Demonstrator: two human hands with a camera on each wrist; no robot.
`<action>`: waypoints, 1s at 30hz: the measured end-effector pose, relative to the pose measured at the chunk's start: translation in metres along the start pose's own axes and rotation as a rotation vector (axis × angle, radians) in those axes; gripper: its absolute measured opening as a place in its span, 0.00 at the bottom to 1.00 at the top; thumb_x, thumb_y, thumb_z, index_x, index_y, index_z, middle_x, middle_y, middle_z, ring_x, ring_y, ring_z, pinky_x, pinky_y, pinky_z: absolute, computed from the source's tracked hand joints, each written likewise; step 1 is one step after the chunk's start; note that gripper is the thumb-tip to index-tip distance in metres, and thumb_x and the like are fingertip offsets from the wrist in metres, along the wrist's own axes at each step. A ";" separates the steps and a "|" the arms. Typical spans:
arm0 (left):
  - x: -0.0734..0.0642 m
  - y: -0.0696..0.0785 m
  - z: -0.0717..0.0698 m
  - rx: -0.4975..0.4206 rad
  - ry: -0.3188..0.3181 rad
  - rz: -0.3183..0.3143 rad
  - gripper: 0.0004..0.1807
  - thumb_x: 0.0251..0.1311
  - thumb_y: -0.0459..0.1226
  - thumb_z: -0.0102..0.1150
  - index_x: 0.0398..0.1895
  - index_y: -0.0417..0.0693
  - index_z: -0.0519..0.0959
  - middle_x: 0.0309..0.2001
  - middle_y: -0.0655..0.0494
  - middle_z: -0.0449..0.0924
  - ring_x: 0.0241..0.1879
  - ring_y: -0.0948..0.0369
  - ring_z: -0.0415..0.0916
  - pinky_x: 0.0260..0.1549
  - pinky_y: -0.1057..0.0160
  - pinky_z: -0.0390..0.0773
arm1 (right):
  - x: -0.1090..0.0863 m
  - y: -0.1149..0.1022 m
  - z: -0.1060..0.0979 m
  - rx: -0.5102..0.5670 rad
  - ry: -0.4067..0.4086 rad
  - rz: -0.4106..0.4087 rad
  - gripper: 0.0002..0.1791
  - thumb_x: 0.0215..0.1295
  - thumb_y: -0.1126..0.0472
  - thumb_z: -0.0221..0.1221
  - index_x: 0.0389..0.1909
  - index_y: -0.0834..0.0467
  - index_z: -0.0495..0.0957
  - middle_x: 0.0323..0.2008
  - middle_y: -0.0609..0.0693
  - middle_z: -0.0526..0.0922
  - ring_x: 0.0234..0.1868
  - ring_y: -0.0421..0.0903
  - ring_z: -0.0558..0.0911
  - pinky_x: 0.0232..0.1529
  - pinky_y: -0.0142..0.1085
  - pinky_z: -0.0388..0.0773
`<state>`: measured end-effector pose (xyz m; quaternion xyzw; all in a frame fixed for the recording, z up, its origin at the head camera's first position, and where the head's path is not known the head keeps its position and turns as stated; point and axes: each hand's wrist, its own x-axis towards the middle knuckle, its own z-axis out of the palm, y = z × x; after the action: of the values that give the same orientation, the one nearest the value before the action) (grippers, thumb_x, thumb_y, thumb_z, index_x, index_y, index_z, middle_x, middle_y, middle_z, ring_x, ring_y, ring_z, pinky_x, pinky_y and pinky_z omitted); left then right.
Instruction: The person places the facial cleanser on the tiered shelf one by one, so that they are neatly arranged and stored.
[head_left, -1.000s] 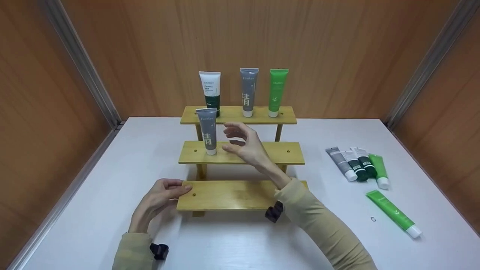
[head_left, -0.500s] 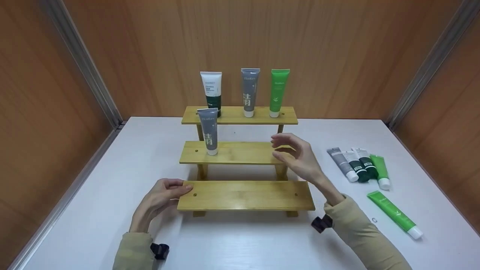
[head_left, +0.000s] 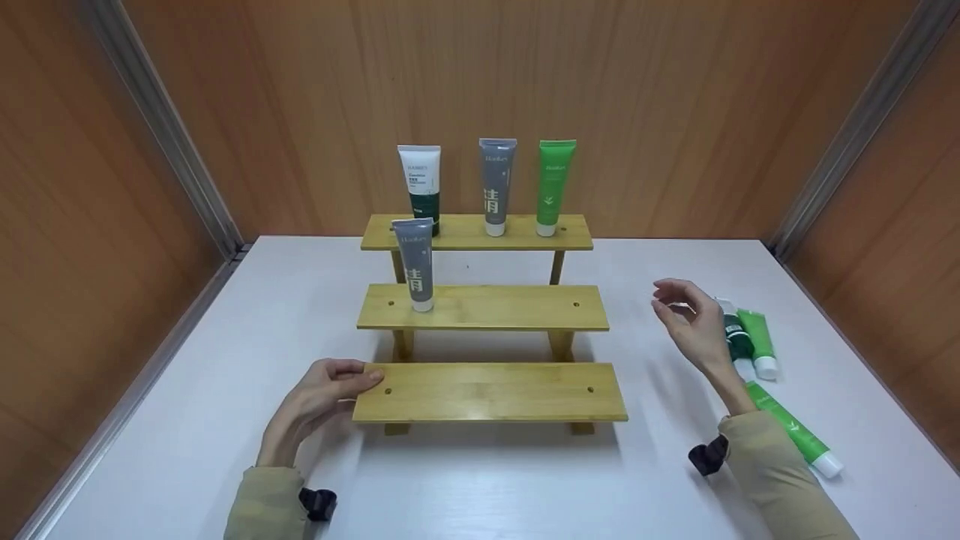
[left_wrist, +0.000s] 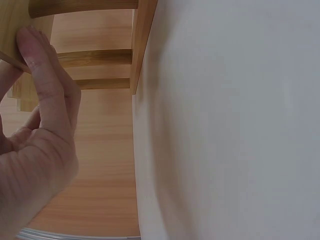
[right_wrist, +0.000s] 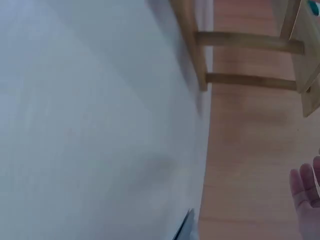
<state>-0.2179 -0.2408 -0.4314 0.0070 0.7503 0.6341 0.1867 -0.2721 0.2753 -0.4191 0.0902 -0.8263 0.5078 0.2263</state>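
My left hand [head_left: 319, 395] holds the left end of a three-tier wooden display stand [head_left: 491, 394] at its lowest step, thumb on top and fingers beneath. The left wrist view shows those fingers [left_wrist: 47, 85] against the board's edge. My right hand [head_left: 697, 326] is above the table to the right of the stand, fingers loosely bent and nothing in them. It partly covers a group of lying tubes: a white and dark green tube [head_left: 738, 335] and a green tube [head_left: 757, 341] show. A grey-blue tube [head_left: 417, 262] stands cap down on the middle step's left side.
Upright on the top step are a white and dark green tube [head_left: 421, 172], a grey-blue tube [head_left: 497, 180] and a green tube [head_left: 556, 184]. Another green tube [head_left: 799, 431] lies nearer, partly behind the right forearm. Wooden panels [head_left: 480, 90] enclose the white table [head_left: 480, 480].
My right hand has moved away from beside the grey-blue tube on the middle step, rightward to the lying tubes. My left hand keeps its hold on the lowest step.
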 end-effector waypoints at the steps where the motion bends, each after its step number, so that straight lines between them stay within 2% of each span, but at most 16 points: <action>1: 0.000 0.000 0.000 0.000 0.000 0.000 0.28 0.65 0.44 0.66 0.58 0.29 0.74 0.40 0.58 0.87 0.40 0.64 0.85 0.42 0.66 0.86 | 0.000 0.006 -0.004 -0.036 -0.017 0.007 0.16 0.69 0.70 0.60 0.56 0.68 0.77 0.48 0.64 0.82 0.45 0.35 0.80 0.47 0.15 0.77; 4: 0.000 0.000 0.000 -0.006 -0.007 -0.001 0.27 0.65 0.44 0.66 0.57 0.30 0.75 0.40 0.58 0.87 0.40 0.64 0.85 0.42 0.65 0.86 | -0.002 0.020 -0.017 -0.142 -0.085 0.040 0.18 0.69 0.70 0.59 0.59 0.67 0.76 0.53 0.65 0.82 0.51 0.45 0.81 0.49 0.16 0.75; 8: -0.001 0.001 0.000 -0.024 -0.017 -0.005 0.22 0.65 0.43 0.66 0.51 0.34 0.77 0.39 0.59 0.86 0.39 0.64 0.84 0.41 0.65 0.86 | -0.004 0.033 -0.031 -0.260 -0.209 0.096 0.21 0.70 0.71 0.56 0.63 0.66 0.73 0.61 0.67 0.78 0.62 0.60 0.77 0.63 0.39 0.77; 10: -0.001 0.001 0.000 -0.027 -0.020 -0.007 0.20 0.65 0.43 0.66 0.50 0.35 0.78 0.39 0.59 0.86 0.39 0.64 0.84 0.41 0.65 0.86 | -0.004 0.037 -0.036 -0.293 -0.264 0.115 0.23 0.69 0.72 0.55 0.64 0.67 0.71 0.63 0.69 0.76 0.65 0.65 0.74 0.67 0.52 0.73; 12: -0.001 0.001 0.000 -0.022 -0.019 -0.008 0.21 0.65 0.43 0.66 0.51 0.35 0.78 0.39 0.59 0.86 0.39 0.64 0.84 0.40 0.65 0.86 | -0.005 0.041 -0.040 -0.300 -0.305 0.125 0.24 0.69 0.73 0.55 0.65 0.69 0.70 0.63 0.71 0.74 0.67 0.68 0.72 0.68 0.59 0.69; 18: -0.001 0.000 0.000 -0.010 -0.014 -0.009 0.25 0.65 0.44 0.66 0.55 0.32 0.76 0.40 0.58 0.86 0.40 0.64 0.85 0.41 0.66 0.86 | -0.006 0.050 -0.046 -0.296 -0.381 0.129 0.25 0.69 0.73 0.55 0.67 0.71 0.67 0.65 0.74 0.72 0.68 0.70 0.71 0.69 0.60 0.67; 23: -0.001 -0.001 0.000 -0.005 -0.007 -0.010 0.26 0.65 0.44 0.66 0.55 0.32 0.76 0.41 0.58 0.86 0.41 0.64 0.84 0.42 0.66 0.86 | -0.007 0.054 -0.047 -0.319 -0.435 0.181 0.28 0.70 0.71 0.55 0.69 0.70 0.64 0.68 0.73 0.69 0.70 0.70 0.67 0.71 0.62 0.63; 30: -0.001 0.001 0.000 -0.007 0.001 -0.018 0.24 0.65 0.44 0.66 0.53 0.33 0.76 0.39 0.59 0.86 0.39 0.65 0.84 0.40 0.66 0.85 | -0.009 0.057 -0.046 -0.371 -0.464 0.217 0.29 0.71 0.68 0.55 0.71 0.69 0.63 0.70 0.71 0.67 0.73 0.69 0.63 0.73 0.63 0.58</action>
<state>-0.2175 -0.2407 -0.4304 -0.0009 0.7482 0.6351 0.1921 -0.2730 0.3420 -0.4513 0.0720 -0.9393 0.3354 -0.0114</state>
